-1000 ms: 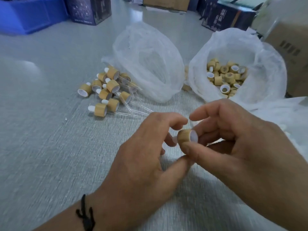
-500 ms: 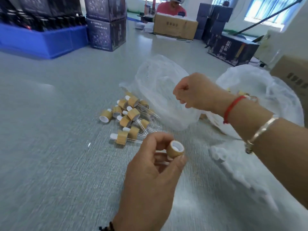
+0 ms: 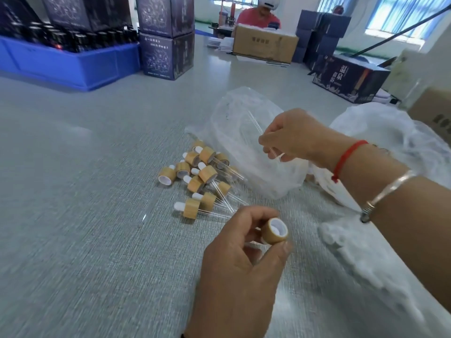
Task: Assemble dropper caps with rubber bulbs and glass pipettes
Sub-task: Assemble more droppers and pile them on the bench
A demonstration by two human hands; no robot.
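1. View: head, one wide-angle camera worn on the person's head; no second view, so nothing is shared.
2. Facing: forward and down across the grey worktop (image 3: 73, 240), with the room's far side in the upper frame.
3. Nearness: close to the left hand (image 3: 240, 269) at lower centre; right hand (image 3: 292, 137) farther out, its forearm entering from the right edge.
4. Far field: blue crate (image 3: 73, 64), cardboard box (image 3: 264, 46) and windows (image 3: 402, 13) along the top.
5. Distortion: straight edges lean and bend towards the frame borders.

About ten assembled droppers (image 3: 200, 181) lie heaped; one bamboo cap (image 3: 275, 231) and one glass pipette (image 3: 262, 136) are held; two plastic bags (image 3: 246, 145) stand behind.
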